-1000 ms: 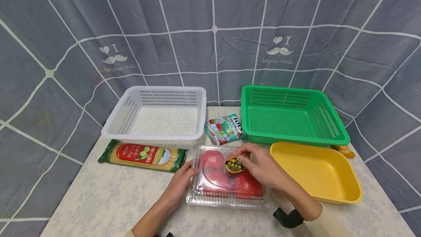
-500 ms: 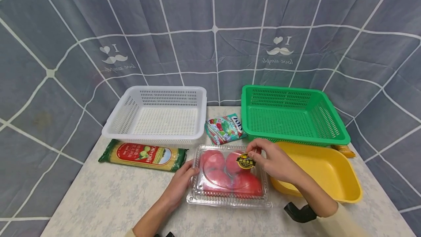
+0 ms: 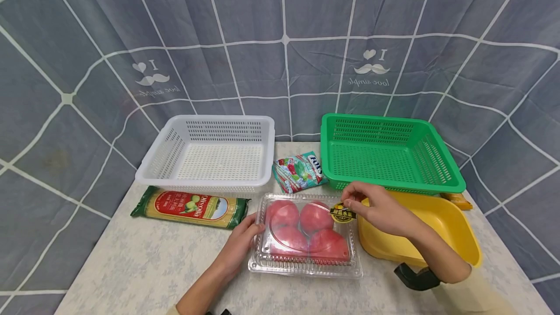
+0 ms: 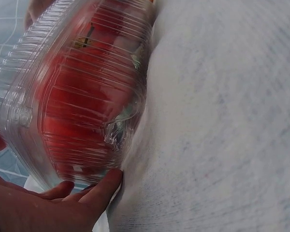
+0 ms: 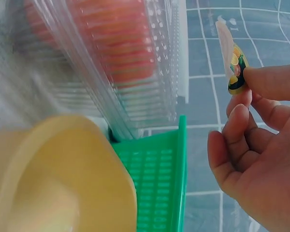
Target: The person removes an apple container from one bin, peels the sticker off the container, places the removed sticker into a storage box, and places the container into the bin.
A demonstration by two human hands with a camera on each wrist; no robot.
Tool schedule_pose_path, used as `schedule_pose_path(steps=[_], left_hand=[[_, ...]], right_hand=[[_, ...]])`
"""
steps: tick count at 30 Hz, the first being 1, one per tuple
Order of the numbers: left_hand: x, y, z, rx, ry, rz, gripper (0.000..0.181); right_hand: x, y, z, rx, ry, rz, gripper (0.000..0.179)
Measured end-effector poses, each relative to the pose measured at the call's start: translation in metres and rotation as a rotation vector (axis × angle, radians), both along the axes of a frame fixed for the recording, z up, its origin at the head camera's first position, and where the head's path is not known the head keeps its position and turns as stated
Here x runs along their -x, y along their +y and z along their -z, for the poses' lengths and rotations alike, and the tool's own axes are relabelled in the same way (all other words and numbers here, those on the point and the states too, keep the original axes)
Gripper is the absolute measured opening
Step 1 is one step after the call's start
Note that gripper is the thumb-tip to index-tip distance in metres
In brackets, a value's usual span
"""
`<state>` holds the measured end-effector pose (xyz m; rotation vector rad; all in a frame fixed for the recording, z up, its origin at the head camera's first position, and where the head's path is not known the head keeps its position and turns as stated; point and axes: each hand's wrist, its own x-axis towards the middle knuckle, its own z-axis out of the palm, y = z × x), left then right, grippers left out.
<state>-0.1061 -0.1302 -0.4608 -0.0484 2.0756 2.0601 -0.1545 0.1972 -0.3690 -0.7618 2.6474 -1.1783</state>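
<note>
A curtained tabletop booth: grid-patterned fabric (image 3: pixel 253 69) hangs behind and beside a floral-patterned table (image 3: pixel 166 252).

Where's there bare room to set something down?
The tablecloth left of the left hand, in front of the pasta pack, is bare; so are the white basket and green basket inside. Crowded: the gap between them, where the teal bag lies.

At far left you have a white basket (image 3: pixel 218 159) with a pasta packet (image 3: pixel 190 206) along its near side; at far right, a green basket (image 3: pixel 376 159), a candy bag (image 3: pixel 299 171) lying between the two. Nearer you on the right is a yellow tub (image 3: pixel 433 222), a partly hidden yellow packet (image 3: pixel 457 201) beyond it, all on a patterned tabletop (image 3: pixel 148 266) before a grey curtain (image 3: pixel 251 69)
</note>
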Motion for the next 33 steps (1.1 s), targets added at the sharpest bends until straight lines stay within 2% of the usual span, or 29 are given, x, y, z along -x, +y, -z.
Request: schedule_pose_path(steps=[7,14,23,33], left_hand=[[0.000,-0.001,0.000,-0.010,-0.003,0.009,0.053],[0.001,-0.002,0.000,-0.030,-0.017,0.019,0.053],[0.001,-0.002,-0.001,-0.056,-0.034,0.030,0.055],[0.001,-0.002,-0.001,-0.062,-0.033,0.032,0.054]], right_hand=[[0.003,0.011,-0.001,-0.009,0.014,0.005,0.004],[0.005,0.030,-0.002,0.010,-0.021,0.033,0.007],[0.008,0.062,-0.006,-0.058,-0.027,0.031,0.010],[0.013,0.086,0.004,-0.065,-0.021,0.018,0.007]])
